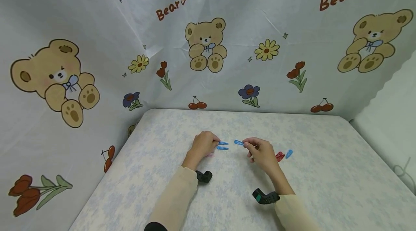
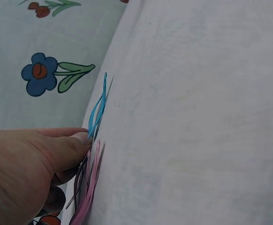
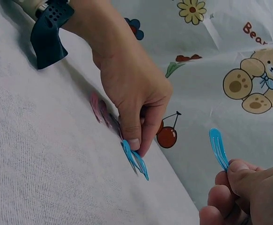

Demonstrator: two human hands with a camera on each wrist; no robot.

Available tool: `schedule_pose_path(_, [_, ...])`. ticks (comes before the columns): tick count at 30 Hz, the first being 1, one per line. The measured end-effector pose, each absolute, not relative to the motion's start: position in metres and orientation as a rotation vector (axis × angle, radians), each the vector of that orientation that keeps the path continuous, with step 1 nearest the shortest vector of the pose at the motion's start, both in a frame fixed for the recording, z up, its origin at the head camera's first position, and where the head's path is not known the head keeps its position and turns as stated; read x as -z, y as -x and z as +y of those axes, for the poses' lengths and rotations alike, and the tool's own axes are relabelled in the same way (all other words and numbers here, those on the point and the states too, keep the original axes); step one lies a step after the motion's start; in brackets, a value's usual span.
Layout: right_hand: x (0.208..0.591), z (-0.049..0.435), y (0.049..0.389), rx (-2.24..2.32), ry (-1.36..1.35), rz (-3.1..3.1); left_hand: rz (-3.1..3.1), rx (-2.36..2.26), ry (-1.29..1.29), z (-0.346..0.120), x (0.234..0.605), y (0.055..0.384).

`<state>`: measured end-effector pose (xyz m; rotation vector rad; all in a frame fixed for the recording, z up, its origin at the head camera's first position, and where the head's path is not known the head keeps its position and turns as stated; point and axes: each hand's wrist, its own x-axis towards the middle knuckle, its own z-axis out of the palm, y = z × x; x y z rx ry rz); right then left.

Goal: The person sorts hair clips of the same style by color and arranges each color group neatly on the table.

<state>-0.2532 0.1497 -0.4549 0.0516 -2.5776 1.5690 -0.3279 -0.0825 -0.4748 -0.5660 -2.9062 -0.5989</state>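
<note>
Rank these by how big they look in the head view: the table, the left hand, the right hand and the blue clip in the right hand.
1. Table
2. Left hand and right hand: too alike to rank
3. Blue clip

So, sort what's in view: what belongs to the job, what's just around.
Likely the job:
slim blue hair clip in the right hand
two slim blue hair clips at the left hand
pink hair clips beside that hand
red hair clips
rounded blue hair clip

Seemingly just around:
black wrist devices
white bear-print sheet
</note>
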Motion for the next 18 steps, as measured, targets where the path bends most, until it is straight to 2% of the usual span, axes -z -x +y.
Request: schedule_pose_path(18, [0.455, 0.119, 0.259, -1.616, -0.037, -2.591, -2.924, 0.607, 0.525, -0.08, 0.474, 0.328])
